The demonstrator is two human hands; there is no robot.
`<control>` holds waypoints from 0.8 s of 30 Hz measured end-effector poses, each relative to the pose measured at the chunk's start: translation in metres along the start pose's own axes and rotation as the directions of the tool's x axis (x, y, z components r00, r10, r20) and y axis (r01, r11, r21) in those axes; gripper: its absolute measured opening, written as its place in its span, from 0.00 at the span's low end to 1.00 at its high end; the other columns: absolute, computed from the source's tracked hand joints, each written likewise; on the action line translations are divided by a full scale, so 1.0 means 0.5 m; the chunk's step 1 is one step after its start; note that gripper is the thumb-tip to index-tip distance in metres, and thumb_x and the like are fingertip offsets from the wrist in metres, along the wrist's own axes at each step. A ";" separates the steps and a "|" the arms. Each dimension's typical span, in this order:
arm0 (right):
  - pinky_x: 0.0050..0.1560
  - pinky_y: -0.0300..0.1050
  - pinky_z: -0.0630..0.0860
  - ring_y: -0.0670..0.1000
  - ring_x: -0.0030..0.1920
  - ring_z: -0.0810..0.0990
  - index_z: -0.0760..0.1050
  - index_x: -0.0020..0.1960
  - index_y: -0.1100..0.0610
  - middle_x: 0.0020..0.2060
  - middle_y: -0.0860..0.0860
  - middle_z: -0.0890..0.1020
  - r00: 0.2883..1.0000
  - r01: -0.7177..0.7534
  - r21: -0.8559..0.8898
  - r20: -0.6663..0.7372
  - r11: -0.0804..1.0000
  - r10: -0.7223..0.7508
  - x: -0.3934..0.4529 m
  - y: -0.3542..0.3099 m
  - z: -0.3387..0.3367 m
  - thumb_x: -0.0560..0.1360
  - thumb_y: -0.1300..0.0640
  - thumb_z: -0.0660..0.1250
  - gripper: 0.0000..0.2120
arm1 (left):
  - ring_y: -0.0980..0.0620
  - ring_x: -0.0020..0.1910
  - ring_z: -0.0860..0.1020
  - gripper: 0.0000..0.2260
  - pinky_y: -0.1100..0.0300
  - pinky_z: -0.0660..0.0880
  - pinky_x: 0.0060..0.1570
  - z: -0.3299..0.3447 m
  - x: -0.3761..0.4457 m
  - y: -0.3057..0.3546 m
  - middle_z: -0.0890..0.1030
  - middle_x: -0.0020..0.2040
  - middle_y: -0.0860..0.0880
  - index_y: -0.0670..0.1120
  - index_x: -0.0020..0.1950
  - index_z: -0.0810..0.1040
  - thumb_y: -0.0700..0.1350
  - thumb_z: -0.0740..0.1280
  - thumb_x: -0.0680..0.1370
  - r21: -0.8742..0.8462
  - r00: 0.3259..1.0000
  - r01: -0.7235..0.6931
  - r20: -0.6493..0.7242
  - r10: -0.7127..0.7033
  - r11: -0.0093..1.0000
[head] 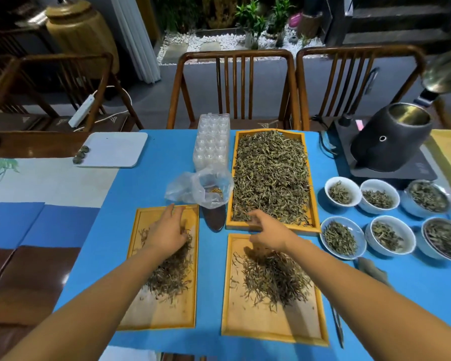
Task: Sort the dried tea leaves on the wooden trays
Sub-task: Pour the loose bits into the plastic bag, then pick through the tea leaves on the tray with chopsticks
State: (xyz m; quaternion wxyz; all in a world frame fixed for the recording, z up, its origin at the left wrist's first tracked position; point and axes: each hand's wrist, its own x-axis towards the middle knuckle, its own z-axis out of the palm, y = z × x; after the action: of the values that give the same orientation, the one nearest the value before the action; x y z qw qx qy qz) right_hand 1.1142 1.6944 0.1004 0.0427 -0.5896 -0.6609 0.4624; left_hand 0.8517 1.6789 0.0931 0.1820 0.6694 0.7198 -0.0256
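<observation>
Three wooden trays lie on a blue cloth. The far tray (314,204) is heaped with greenish dried tea leaves (270,173). The near left tray (151,316) holds a thin dark pile of leaves (171,277). The near right tray (245,327) carries a denser brown pile (276,277). My left hand (167,230) rests palm down on the upper part of the left tray, fingers spread over the leaves. My right hand (266,230) hovers over the gap between the far tray and the near right tray, fingers loosely curled; whether it pinches any leaf is hidden.
Several white bowls (343,191) with tea stand to the right. A crumpled plastic bag (201,187) and a clear plastic cup tray (211,142) sit behind the left tray. A dark kettle (391,142) is at far right, a white tray (115,149) at far left, and tongs (337,327) near the right edge.
</observation>
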 end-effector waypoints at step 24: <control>0.52 0.50 0.69 0.56 0.59 0.70 0.64 0.66 0.59 0.58 0.56 0.71 0.994 0.024 -0.627 -0.067 0.779 -0.085 -0.246 0.252 -0.019 0.74 0.63 0.60 0.20 | 0.44 0.62 0.70 0.22 0.50 0.73 0.54 0.175 -0.152 0.178 0.67 0.67 0.46 0.48 0.70 0.63 0.40 0.60 0.77 0.183 0.933 -0.332 0.208 0.294 0.925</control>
State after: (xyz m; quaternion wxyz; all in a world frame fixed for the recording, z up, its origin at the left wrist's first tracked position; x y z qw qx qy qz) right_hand 1.2501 1.5834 0.0825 -0.1117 -0.5715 -0.7908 0.1882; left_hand 0.9612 1.5911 0.0526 0.1731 0.7868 0.5773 -0.1330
